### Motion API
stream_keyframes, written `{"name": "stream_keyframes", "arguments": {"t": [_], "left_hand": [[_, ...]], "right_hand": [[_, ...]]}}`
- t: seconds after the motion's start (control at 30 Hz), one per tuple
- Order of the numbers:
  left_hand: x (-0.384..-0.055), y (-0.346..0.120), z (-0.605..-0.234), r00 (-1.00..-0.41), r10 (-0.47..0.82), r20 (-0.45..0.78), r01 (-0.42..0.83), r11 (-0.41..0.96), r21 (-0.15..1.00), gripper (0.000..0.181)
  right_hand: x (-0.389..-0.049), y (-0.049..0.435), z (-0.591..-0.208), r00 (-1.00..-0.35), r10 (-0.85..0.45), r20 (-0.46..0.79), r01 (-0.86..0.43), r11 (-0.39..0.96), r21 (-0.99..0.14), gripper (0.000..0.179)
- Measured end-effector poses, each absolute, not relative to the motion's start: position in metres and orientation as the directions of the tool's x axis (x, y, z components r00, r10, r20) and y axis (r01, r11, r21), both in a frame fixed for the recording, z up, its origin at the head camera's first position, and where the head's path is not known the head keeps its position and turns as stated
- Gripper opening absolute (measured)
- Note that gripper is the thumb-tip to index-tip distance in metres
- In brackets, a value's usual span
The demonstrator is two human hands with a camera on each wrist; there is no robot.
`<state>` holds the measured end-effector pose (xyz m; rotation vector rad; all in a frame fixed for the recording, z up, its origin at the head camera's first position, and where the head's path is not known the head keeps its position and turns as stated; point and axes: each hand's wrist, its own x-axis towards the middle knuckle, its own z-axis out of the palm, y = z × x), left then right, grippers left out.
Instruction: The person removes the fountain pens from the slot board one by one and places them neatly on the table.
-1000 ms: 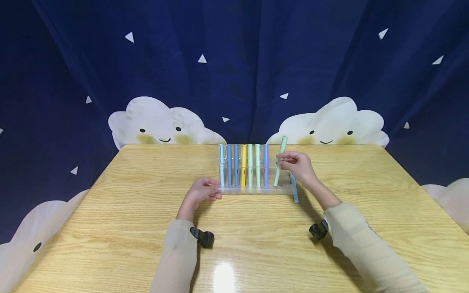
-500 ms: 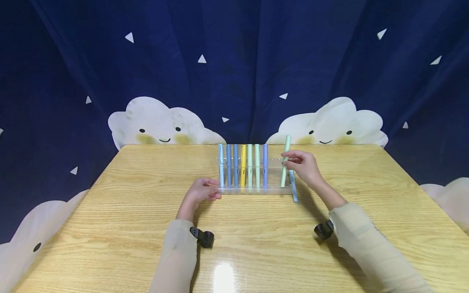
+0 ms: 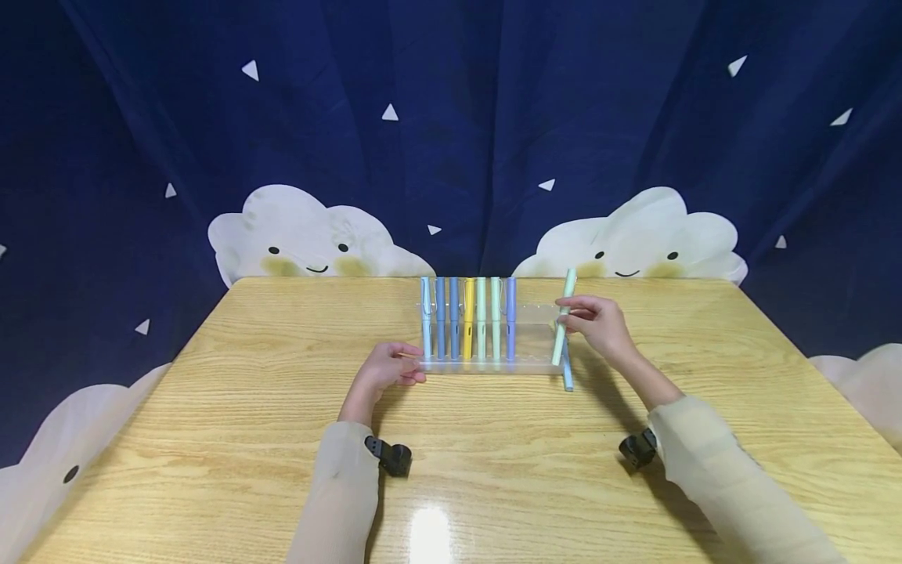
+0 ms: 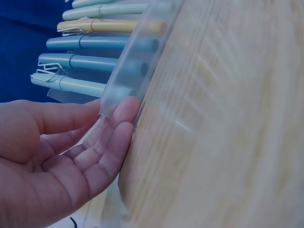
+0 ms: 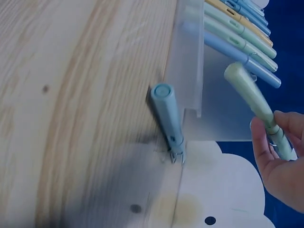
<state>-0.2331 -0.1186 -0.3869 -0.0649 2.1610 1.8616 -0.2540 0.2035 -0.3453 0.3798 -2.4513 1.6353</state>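
Green pen (image 3: 560, 340): within the last second it has travelled to the right along the clear rack (image 3: 535, 366), from beside the purple pen (image 3: 510, 317) to the rack's right end. Now I see its top leaning to the right.
Meaning for the work: I judge that this pen is not yet settled in the rack, since it is carried by the fingers.
Pen's lower end: in my head view it overlaps the end of the ledge; in the right wrist view it stands apart from the front lip. Whether it touches the rack elsewhere, I cannot tell.
Loose blue pen (image 5: 168, 116): it lies on the wooden counter (image 3: 493, 439), just beside the rack's right end, and has not visibly moved.
Row of seven pens (image 3: 468, 321): unchanged in the rack, the purple one being the last on the right.
Right hand (image 3: 597, 325): my grip here is narrow, holding the green pen between thumb and fingers, around its middle.
Right forearm (image 3: 648, 384): it comes from the lower right and reaches forward and to the left; it has shifted rightward together with the pen.
Left hand (image 3: 395, 365): this grip is also narrow, pinching the rack's left corner, and it has kept its place.
Left forearm (image 3: 345, 478): it points forward, the hand bent inward to the rack.
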Motion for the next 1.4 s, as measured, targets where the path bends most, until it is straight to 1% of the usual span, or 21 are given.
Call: {"name": "stream_keyframes", "arguments": {"t": [0.4, 0.6, 0.87, 1.17, 1.4], "left_hand": [[-0.233, -0.119, -0.387, -0.958, 0.134, -0.252, -0.229, 0.167, 0.959, 0.023], [-0.232, -0.119, -0.387, -0.959, 0.135, -0.249, -0.225, 0.171, 0.959, 0.023], [-0.233, -0.12, -0.387, -0.96, 0.137, -0.245, -0.222, 0.166, 0.961, 0.023], [-0.232, -0.118, -0.386, -0.958, 0.134, -0.254, -0.23, 0.17, 0.958, 0.023], [-0.232, -0.117, -0.386, -0.959, 0.134, -0.249, -0.224, 0.181, 0.958, 0.023]], "right_hand": [[-0.256, 0.222, -0.351, -0.954, -0.145, 0.262, -0.298, 0.373, -0.879, 0.036], [-0.258, 0.233, -0.354, -0.966, -0.176, 0.192, -0.249, 0.411, -0.877, 0.045], [-0.262, 0.24, -0.357, -0.977, -0.178, 0.117, -0.188, 0.46, -0.868, 0.051], [-0.27, 0.248, -0.367, -0.987, -0.161, 0.022, -0.087, 0.407, -0.909, 0.061], [-0.276, 0.25, -0.373, -0.987, -0.149, -0.063, -0.001, 0.394, -0.919, 0.063]]}}
